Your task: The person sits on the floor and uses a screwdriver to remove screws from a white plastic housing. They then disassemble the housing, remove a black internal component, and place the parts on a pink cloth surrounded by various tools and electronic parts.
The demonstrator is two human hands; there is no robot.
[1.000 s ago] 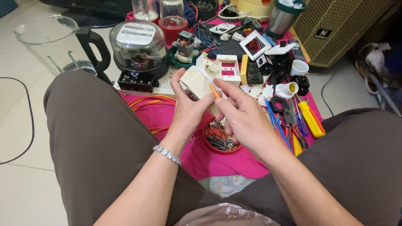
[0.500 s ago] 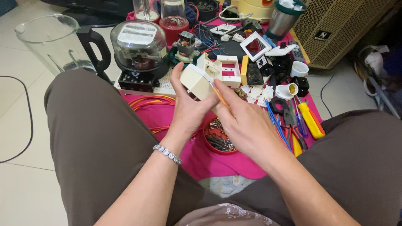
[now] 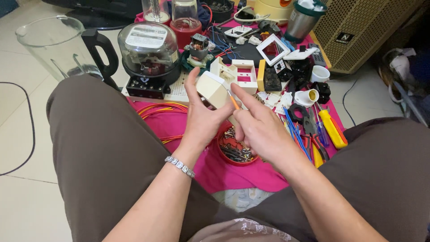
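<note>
below, a pink cloth [image 3: 197, 130] cluttered with electrical parts covers the tiled floor [image 3: 18, 134]. the left hand [image 3: 204, 118] grips a cream box [image 3: 212, 88] above a red bowl [image 3: 236, 148]. the right hand [image 3: 260, 127] pinches an orange-handled screwdriver [image 3: 233, 100] against it.

Orange tool's [image 3: 233, 100] handle behind fingers [image 3: 251, 107]

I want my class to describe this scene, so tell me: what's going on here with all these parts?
A seated person works over a pink cloth crowded with electrical parts. The left hand holds up a cream plastic box, while the right hand pokes a thin orange-handled tool at it. Below the hands sits a red dish of small screws. An electricity meter and a blender jug stand to the left.
</note>
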